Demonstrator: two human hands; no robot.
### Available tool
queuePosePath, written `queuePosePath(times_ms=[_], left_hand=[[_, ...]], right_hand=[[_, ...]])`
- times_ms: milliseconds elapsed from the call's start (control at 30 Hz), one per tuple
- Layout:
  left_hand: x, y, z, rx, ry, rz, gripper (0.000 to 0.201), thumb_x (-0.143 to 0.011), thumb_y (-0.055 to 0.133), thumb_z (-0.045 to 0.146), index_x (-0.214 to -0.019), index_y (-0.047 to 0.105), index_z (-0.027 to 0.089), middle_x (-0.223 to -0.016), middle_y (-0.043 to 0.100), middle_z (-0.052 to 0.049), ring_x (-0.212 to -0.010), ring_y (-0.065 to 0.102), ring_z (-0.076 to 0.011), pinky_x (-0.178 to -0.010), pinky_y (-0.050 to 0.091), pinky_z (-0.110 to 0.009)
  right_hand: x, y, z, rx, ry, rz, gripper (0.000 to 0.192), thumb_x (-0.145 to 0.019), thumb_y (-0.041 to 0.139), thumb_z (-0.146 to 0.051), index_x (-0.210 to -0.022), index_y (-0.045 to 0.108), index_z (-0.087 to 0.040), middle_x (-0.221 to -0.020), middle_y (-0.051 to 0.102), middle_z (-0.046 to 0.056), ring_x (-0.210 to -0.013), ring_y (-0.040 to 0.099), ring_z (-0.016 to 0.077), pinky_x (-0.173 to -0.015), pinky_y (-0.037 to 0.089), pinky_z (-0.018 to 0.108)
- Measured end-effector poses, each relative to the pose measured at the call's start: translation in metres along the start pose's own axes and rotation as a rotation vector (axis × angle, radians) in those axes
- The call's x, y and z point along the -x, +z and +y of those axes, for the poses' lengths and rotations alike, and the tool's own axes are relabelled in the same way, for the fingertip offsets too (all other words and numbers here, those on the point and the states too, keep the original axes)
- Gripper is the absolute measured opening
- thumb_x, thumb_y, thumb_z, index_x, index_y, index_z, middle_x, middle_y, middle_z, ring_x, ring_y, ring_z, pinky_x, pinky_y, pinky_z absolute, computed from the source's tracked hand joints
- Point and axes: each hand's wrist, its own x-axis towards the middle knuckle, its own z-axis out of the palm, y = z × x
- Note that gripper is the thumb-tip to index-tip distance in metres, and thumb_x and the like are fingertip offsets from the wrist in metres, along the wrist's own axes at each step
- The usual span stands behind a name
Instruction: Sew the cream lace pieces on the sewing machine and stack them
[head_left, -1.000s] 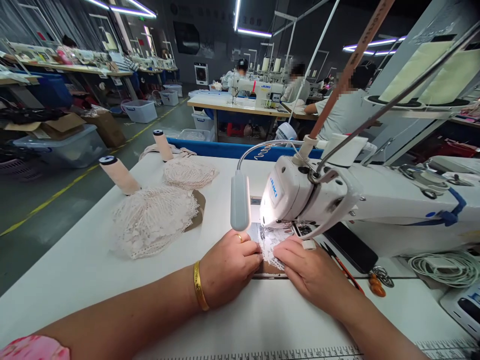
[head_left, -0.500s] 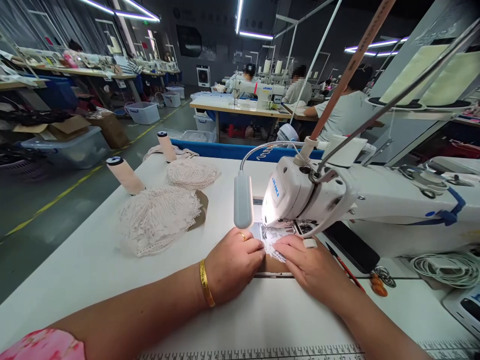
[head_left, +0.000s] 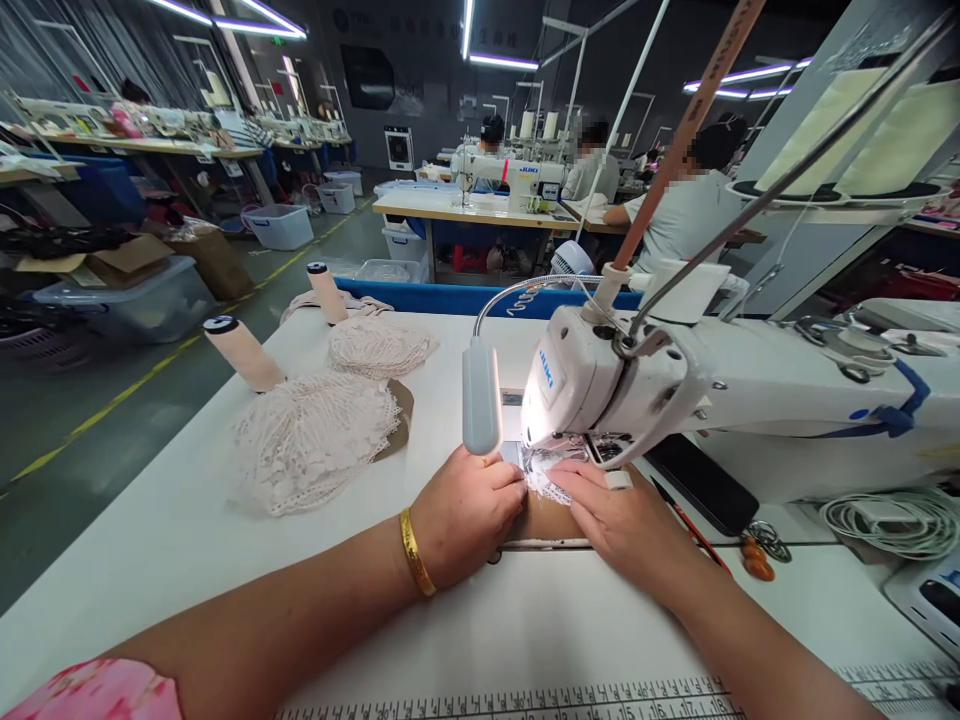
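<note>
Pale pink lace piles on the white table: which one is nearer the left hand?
The larger pale pink lace pile, beside the nearer pink thread cone, is closer to the left hand; the smaller pile lies farther back.
</note>
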Motion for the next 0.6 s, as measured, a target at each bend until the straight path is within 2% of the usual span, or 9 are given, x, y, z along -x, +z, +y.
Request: queuePosePath(times_ms=[167,300,400,533,600], left_hand=[[-0.005,0.001,-0.004,-0.031,-0.012,0.002,0.026,-0.104,0.049,0.011,-0.097,0.073,0.016,-0.102,0.075,-0.008,-0.092,0.067,-0.0255,-0.086,0.051,-0.044],[-0.006,0.001,-0.008,-0.043,-0.052,-0.004,0.025,-0.104,0.049,0.013,-0.101,0.074,0.017,-0.103,0.074,-0.009,-0.097,0.067,-0.0266,-0.091,0.053,-0.045],[-0.007,-0.002,-0.013,0.036,-0.104,-0.003,0.024,-0.102,0.05,0.015,-0.104,0.074,0.017,-0.106,0.073,-0.009,-0.101,0.066,-0.0275,-0.091,0.055,-0.043],[-0.022,-0.004,-0.03,0.241,-0.363,-0.072,0.015,-0.098,0.059,0.024,-0.1,0.073,0.019,-0.105,0.072,-0.007,-0.101,0.064,-0.0265,-0.097,0.053,-0.041],[-0.035,-0.002,-0.042,0.267,-0.484,-0.083,0.013,-0.094,0.064,0.028,-0.091,0.072,0.019,-0.097,0.071,-0.006,-0.095,0.064,-0.0255,-0.092,0.054,-0.039]], right_hand=[[-0.001,0.005,0.004,-0.026,0.022,0.0,0.041,-0.093,0.048,-0.004,-0.119,0.074,-0.022,-0.116,0.072,0.012,-0.103,0.066,0.0293,-0.086,0.056,0.041],[-0.002,0.009,0.004,-0.033,0.059,0.016,0.043,-0.092,0.052,-0.005,-0.124,0.073,-0.024,-0.116,0.072,0.012,-0.101,0.067,0.0298,-0.083,0.058,0.042],[-0.003,0.009,0.002,-0.03,0.078,0.04,0.045,-0.09,0.051,-0.004,-0.123,0.073,-0.024,-0.112,0.073,0.011,-0.098,0.067,0.0291,-0.081,0.059,0.041],[-0.003,0.009,0.0,-0.037,0.044,0.076,0.046,-0.092,0.046,-0.003,-0.126,0.071,-0.023,-0.117,0.073,0.011,-0.102,0.067,0.0288,-0.087,0.058,0.041],[-0.003,0.008,-0.001,-0.036,0.038,0.1,0.045,-0.093,0.047,-0.004,-0.126,0.071,-0.023,-0.116,0.073,0.011,-0.1,0.067,0.028,-0.086,0.058,0.04]])
